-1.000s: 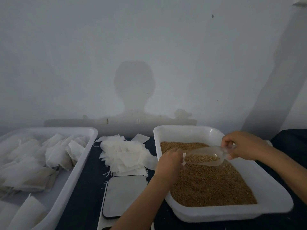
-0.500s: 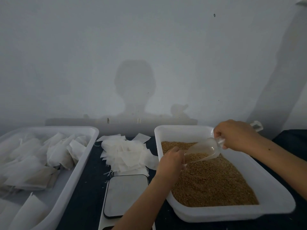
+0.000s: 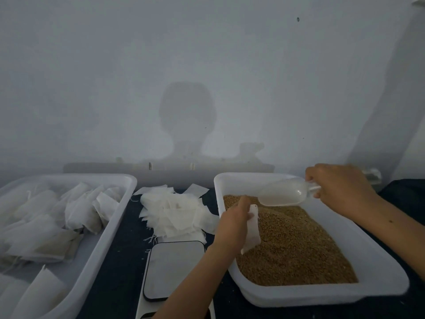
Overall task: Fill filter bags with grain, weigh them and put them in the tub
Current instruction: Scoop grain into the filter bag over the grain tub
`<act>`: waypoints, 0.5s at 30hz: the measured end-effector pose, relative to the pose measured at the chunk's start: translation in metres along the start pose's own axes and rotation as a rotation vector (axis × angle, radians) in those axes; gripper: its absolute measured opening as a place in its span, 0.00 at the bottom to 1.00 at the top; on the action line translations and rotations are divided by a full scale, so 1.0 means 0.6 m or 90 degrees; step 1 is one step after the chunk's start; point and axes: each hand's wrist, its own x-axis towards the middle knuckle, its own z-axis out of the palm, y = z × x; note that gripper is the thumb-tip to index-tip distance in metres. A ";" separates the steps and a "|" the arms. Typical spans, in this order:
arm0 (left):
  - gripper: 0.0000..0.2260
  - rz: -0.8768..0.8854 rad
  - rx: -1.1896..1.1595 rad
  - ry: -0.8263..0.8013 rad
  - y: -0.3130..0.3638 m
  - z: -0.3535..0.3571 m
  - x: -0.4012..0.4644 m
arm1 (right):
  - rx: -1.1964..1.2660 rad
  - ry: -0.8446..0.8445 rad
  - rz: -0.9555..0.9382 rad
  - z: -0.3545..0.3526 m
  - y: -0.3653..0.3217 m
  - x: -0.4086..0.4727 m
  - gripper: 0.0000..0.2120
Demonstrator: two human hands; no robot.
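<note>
- Brown grain [image 3: 296, 247] fills the white tray [image 3: 377, 265] on the right of the dark tabletop [image 3: 115, 268]; the tray's near right corner is blurred.
- Over the tray's left edge, the left hand [image 3: 234, 224] pinches a white filter bag [image 3: 252, 229] near its top, so the bag hangs down just above the grain. The hand hides the bag's mouth, and whether it holds any grain cannot be told.
- Above the tray's far end, the right hand [image 3: 340, 189] closes its grip round the handle of a clear plastic scoop [image 3: 281, 195], tilted bowl-down toward the bag. The handle is mostly hidden in the fingers, and the bowl is too hazy to show whether any grain is in it.
- Between the two containers lies a loose heap of empty filter bags [image 3: 177, 212], their single edges hard to separate.
- Just in front of the heap sits a flat scale [image 3: 173, 270]; the left forearm covers its near right corner and the bottom edge of the view cuts off its front.
- Left of that stands the white tub [image 3: 108, 240] with bags [image 3: 76, 210] piled inside. Its left and near parts run out of view, and the bags' contents show only as a faint tan tint.
</note>
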 end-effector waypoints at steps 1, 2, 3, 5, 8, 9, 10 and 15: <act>0.07 -0.034 -0.049 0.011 -0.001 -0.003 0.000 | 0.017 -0.018 0.027 0.010 0.004 -0.004 0.07; 0.07 -0.069 -0.102 0.022 -0.003 -0.005 0.000 | 0.034 -0.043 0.047 0.023 0.006 -0.009 0.05; 0.07 -0.099 -0.151 0.034 -0.004 -0.008 0.001 | 0.050 -0.077 0.059 0.039 0.006 -0.014 0.04; 0.09 -0.132 -0.234 0.055 -0.008 -0.012 0.000 | 0.087 -0.149 0.068 0.077 -0.001 -0.025 0.03; 0.12 -0.159 -0.344 0.087 -0.011 -0.019 -0.004 | 0.172 -0.251 0.062 0.137 -0.023 -0.039 0.06; 0.12 -0.168 -0.371 0.095 -0.012 -0.020 -0.004 | 0.202 -0.276 0.061 0.153 -0.032 -0.043 0.07; 0.11 -0.175 -0.395 0.102 -0.012 -0.021 -0.004 | 0.230 -0.295 0.064 0.166 -0.041 -0.047 0.08; 0.11 -0.201 -0.476 0.114 -0.012 -0.035 -0.002 | 0.264 -0.323 0.070 0.198 -0.073 -0.054 0.12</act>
